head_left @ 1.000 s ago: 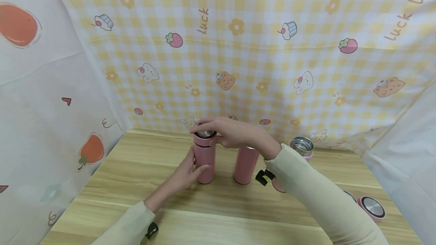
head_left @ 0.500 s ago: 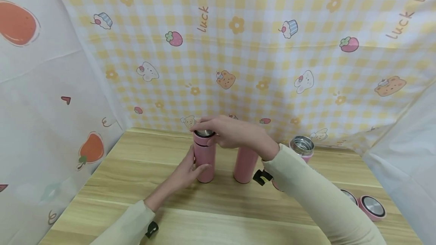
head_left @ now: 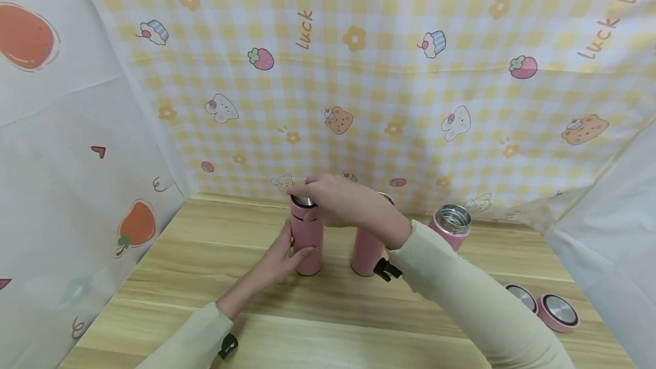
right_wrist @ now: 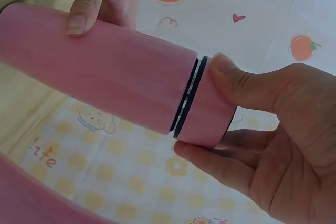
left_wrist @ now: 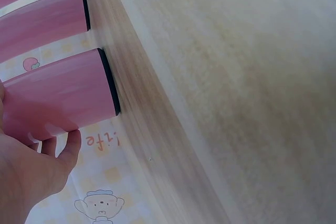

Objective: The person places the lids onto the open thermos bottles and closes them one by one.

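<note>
A pink thermos point(head_left: 308, 246) stands upright on the wooden table, its lid point(right_wrist: 207, 103) at the top. My left hand point(head_left: 279, 259) holds the body from the left side, thumb in front and the other fingers behind. The lid is pinched by my right hand point(head_left: 348, 203), thumb on one side and fingers on the other. In the right wrist view a narrow gap with a thin silvery strip runs between lid and body. Just right of it stands a second pink thermos point(head_left: 365, 255), its upper part mostly hidden behind my right hand and wrist.
Farther right a third pink thermos point(head_left: 450, 238) stands without a lid, its steel mouth showing. Two pink lids with silver tops, one lid point(head_left: 560, 311) beside another lid point(head_left: 521, 298), lie near the table's right edge. A checked cloth point(head_left: 328, 84) hangs behind the table.
My right hand has turned on the lid, and its wrist and forearm have shifted a little left, uncovering more of the other bottles and lids. The left hand keeps its hold.
</note>
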`<state>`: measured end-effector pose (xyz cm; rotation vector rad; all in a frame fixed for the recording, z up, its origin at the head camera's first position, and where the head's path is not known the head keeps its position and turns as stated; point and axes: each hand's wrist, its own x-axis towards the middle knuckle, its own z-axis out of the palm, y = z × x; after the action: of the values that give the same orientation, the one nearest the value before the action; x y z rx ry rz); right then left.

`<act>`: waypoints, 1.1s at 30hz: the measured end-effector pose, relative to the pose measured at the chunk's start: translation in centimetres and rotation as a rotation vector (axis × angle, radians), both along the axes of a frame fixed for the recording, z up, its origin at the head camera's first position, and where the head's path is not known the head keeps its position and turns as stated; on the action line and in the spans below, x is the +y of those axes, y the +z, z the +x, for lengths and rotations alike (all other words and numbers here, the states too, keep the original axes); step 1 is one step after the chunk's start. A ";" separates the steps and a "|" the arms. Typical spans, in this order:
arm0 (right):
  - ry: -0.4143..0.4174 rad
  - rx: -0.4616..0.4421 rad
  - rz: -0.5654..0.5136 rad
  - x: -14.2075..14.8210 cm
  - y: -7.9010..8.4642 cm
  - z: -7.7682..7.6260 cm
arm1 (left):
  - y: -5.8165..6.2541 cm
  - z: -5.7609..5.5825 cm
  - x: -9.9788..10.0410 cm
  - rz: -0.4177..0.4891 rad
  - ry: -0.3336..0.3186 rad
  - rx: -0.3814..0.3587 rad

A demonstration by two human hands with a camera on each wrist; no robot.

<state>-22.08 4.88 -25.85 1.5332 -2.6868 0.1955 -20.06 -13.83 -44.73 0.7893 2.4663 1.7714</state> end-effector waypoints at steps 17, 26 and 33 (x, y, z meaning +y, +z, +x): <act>-0.091 0.169 0.051 -1.0 0.0 0.9 | 0.2 0.1 0.0 -0.029 0.001 0.032; -0.116 0.208 0.054 -0.9 -0.3 0.8 | 0.1 0.1 -0.1 -0.019 -0.014 0.044; -0.102 0.134 0.059 -0.1 -0.5 0.0 | -0.1 -0.1 -0.1 -0.012 -0.017 0.056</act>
<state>-22.10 4.79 -26.35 1.3664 -2.6778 0.0089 -20.18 -13.92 -44.83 0.8678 2.4947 1.7509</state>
